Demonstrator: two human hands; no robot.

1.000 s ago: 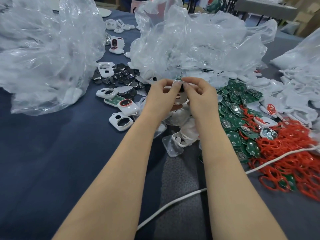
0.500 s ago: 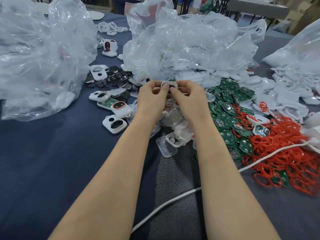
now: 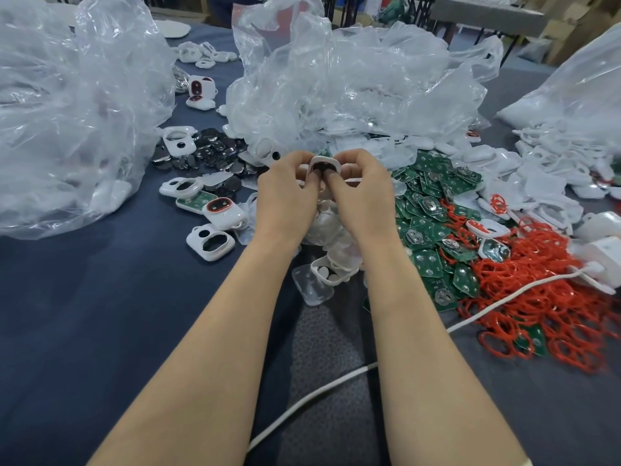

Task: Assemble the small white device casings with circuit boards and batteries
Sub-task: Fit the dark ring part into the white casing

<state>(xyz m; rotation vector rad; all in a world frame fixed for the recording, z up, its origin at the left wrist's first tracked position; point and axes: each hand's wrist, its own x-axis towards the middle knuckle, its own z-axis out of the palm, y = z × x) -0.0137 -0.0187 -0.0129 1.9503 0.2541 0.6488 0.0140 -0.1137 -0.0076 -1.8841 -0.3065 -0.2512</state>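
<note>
The thumb tips [image 3: 333, 178] of both hands meet on the open face of one white casing [image 3: 324, 162], with the other fingers curled behind its rim, so both the left hand [image 3: 285, 196] and the right hand [image 3: 361, 196] are gripping it. It is held up above the middle of the worktop [image 3: 84, 314], clear of the parts below.

A second ago the casing sat more edge-on between the fingertips. Now its dark opening faces up and the thumbs have come onto it. I take this for the press-in step, something being seated inside the shell. What sits in the opening is too small to tell.

The casing is smooth, hard, glossy plastic, a rounded rectangle with a thin rim. Just right of the hands lies a heap of boards [image 3: 426, 227], flat and green with metal clips. Beyond them, toward the right edge, is a tangle of thin red rings [image 3: 537, 297] that look rubbery. Toward the far left lies a scatter of dark, shiny coin batteries [image 3: 208, 153], and nearer are a few more shells [image 3: 210, 242], some empty. Crumpled clear bags [image 3: 77, 105] bulk along the far side and left edge. The worktop is covered in matte dark blue cloth, and a white cable [image 3: 319, 391] crosses it near the forearms.
</note>
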